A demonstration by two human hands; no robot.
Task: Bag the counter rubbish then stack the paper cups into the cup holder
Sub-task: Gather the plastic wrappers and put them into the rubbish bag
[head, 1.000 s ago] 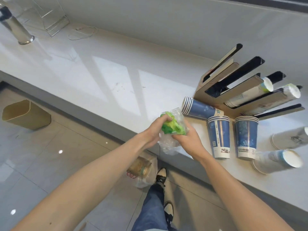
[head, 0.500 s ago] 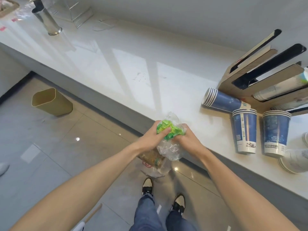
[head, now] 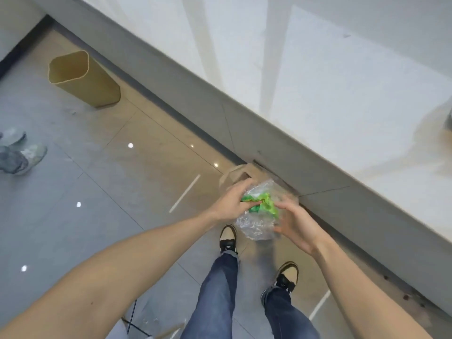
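Note:
A crumpled clear plastic bag point(head: 255, 227) with green rubbish point(head: 265, 204) in its top hangs over the floor, just off the counter's front. My left hand point(head: 231, 201) pinches the green rubbish and the bag's top from the left. On the bag's right side, my right hand point(head: 297, 225) is blurred, with its fingers and thumb curved around the bag. Behind the hands, a brownish bag point(head: 233, 174) with an open mouth sits on the floor against the counter base. The paper cups and the cup holder are out of view.
The white counter point(head: 342, 94) runs diagonally across the upper right. A tan waste bin point(head: 80, 79) stands on the tiled floor at the upper left. Another person's grey shoes point(head: 20, 152) are at the left edge. My own legs and shoes point(head: 228, 237) are below the hands.
My view has tilted down and left, so the cups and holder have left the frame. Both hands have carried the clear bag off the counter edge and lower, over the floor.

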